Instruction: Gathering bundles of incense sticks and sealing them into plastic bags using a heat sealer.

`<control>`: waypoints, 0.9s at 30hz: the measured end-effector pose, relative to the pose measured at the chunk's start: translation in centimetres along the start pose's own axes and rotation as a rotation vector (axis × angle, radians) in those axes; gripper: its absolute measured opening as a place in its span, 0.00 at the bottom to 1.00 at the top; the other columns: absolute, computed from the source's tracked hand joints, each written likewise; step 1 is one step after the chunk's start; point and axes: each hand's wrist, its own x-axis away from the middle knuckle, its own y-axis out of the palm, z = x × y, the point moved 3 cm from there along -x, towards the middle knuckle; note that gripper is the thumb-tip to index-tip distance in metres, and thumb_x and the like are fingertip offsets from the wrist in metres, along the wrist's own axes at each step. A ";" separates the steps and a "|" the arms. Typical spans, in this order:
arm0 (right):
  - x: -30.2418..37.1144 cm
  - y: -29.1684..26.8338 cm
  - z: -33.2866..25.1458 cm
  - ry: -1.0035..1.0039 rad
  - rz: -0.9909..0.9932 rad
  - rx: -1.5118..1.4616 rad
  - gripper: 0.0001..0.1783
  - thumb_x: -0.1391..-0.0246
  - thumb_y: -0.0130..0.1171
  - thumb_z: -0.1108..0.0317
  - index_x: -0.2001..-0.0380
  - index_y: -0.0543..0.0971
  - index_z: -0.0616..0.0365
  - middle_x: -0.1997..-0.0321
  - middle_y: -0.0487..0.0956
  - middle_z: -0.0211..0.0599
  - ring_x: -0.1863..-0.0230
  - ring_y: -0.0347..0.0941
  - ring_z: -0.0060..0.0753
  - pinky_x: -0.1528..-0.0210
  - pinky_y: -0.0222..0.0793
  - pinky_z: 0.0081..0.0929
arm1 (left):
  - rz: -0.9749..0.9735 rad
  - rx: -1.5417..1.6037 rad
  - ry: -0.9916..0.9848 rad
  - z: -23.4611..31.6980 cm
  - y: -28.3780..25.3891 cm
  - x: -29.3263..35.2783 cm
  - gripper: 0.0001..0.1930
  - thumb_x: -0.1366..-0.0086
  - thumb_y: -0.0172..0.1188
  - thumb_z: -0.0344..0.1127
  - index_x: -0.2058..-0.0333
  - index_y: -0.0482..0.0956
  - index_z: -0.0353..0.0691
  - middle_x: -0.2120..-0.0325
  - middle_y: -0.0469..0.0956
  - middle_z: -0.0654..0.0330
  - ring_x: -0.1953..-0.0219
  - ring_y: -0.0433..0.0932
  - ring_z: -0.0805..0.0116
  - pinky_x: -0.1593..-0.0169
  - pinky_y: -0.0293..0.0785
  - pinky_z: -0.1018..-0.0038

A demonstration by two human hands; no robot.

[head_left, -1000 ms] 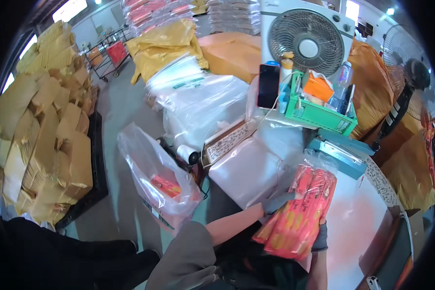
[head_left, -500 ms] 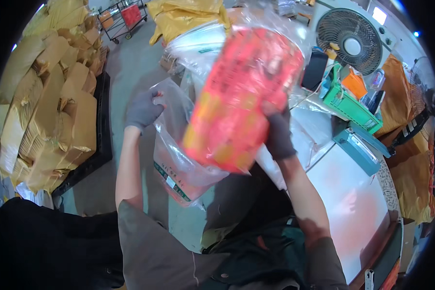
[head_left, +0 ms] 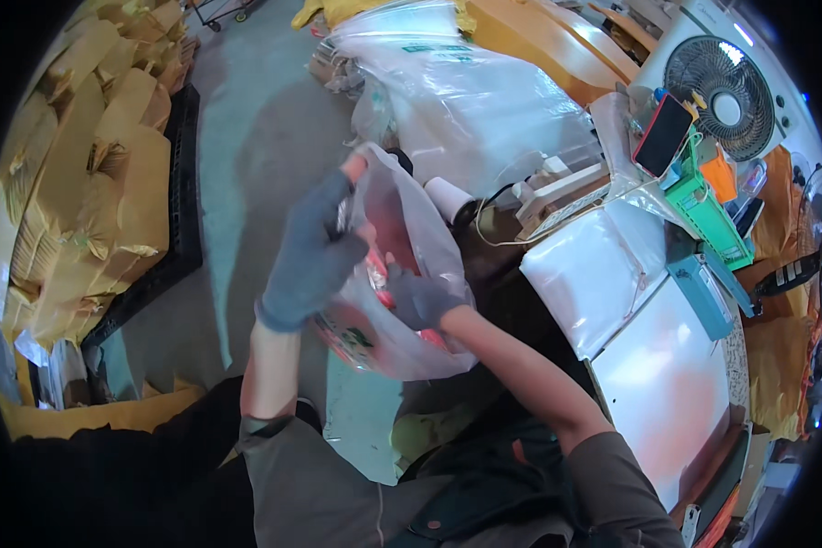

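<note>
My left hand (head_left: pixel 310 251), in a grey glove with bare fingertips, is closed on the rim of a clear plastic bag (head_left: pixel 429 215). The bag hangs with its mouth facing up between my arms, and green print shows on its lower side. My right hand (head_left: pixel 420 297), gloved alike, reaches into the mouth, its fingers bent against a red plastic-wrapped package (head_left: pixel 377 272). Only parts of that package show; the rest lies behind the film and my hands. Some of my right fingers are hidden too.
Brown paper-wrapped bundles (head_left: pixel 91 192) are stacked on a black pallet (head_left: pixel 187 173) at left. Clear plastic bags (head_left: pixel 484 110) lie ahead. On the right are a white worktop (head_left: pixel 667 393), a power strip (head_left: pixel 566 187), a phone (head_left: pixel 664 135), a green basket (head_left: pixel 714 219) and a fan (head_left: pixel 726 108).
The red package has gone from the air, in my right hand, down into the bag. My left hand has come nearer and right, still at the bag's rim. The view has shifted rightward.
</note>
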 end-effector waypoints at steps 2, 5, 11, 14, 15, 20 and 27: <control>-1.4 4.0 2.5 0.063 0.032 0.162 0.43 0.52 0.53 0.61 0.37 0.48 0.71 0.51 0.70 0.64 0.53 0.71 0.60 0.48 0.66 0.45 | -0.037 0.031 0.075 0.2 0.5 0.8 0.34 0.49 0.48 0.18 0.39 0.60 0.32 0.48 0.70 0.59 0.63 0.71 0.79 0.58 0.69 0.81; -0.3 6.2 8.9 0.143 0.052 0.112 0.41 0.46 0.49 0.51 0.37 0.50 0.65 0.50 0.71 0.65 0.55 0.73 0.62 0.51 0.67 0.44 | 0.107 0.305 -0.083 -0.6 -1.1 0.8 0.32 0.49 0.49 0.20 0.41 0.61 0.30 0.46 0.68 0.57 0.65 0.70 0.80 0.61 0.70 0.82; 10.0 -5.0 4.1 -0.142 -0.290 -0.265 0.25 0.37 0.40 0.46 0.67 0.73 0.59 0.70 0.74 0.46 0.64 0.72 0.46 0.57 0.64 0.37 | 0.337 0.378 -0.130 -1.7 -6.9 2.8 0.32 0.50 0.49 0.24 0.42 0.64 0.31 0.49 0.70 0.57 0.72 0.69 0.84 0.71 0.66 0.88; 14.0 -6.7 0.8 -0.516 0.137 -0.069 0.18 0.41 0.49 0.52 0.65 0.73 0.58 0.72 0.74 0.44 0.66 0.71 0.45 0.60 0.64 0.33 | 0.414 0.496 -0.094 -2.8 -9.1 3.2 0.31 0.50 0.49 0.24 0.43 0.66 0.33 0.53 0.72 0.59 0.73 0.69 0.84 0.72 0.65 0.90; 13.6 -5.7 0.8 -0.512 0.166 -0.071 0.18 0.41 0.49 0.52 0.65 0.73 0.58 0.72 0.74 0.44 0.66 0.71 0.45 0.60 0.64 0.33 | 0.388 0.490 -0.084 -2.3 -8.8 2.7 0.31 0.50 0.49 0.24 0.43 0.66 0.33 0.53 0.72 0.59 0.73 0.69 0.84 0.72 0.65 0.90; 10.5 -4.5 -2.4 -0.580 0.420 -0.341 0.09 0.55 0.53 0.71 0.67 0.75 0.55 0.71 0.76 0.44 0.68 0.74 0.49 0.62 0.68 0.39 | 0.394 0.467 -0.115 -0.2 -14.0 3.7 0.31 0.44 0.48 0.33 0.39 0.58 0.36 0.50 0.69 0.54 0.53 0.72 0.66 0.49 0.70 0.72; 11.7 -9.1 -3.0 -0.598 0.587 0.286 0.08 0.56 0.56 0.66 0.70 0.75 0.52 0.67 0.76 0.41 0.62 0.74 0.43 0.59 0.69 0.36 | 0.706 0.255 0.015 -0.1 -15.0 5.3 0.30 0.43 0.47 0.29 0.39 0.60 0.35 0.45 0.66 0.54 0.45 0.68 0.63 0.47 0.68 0.72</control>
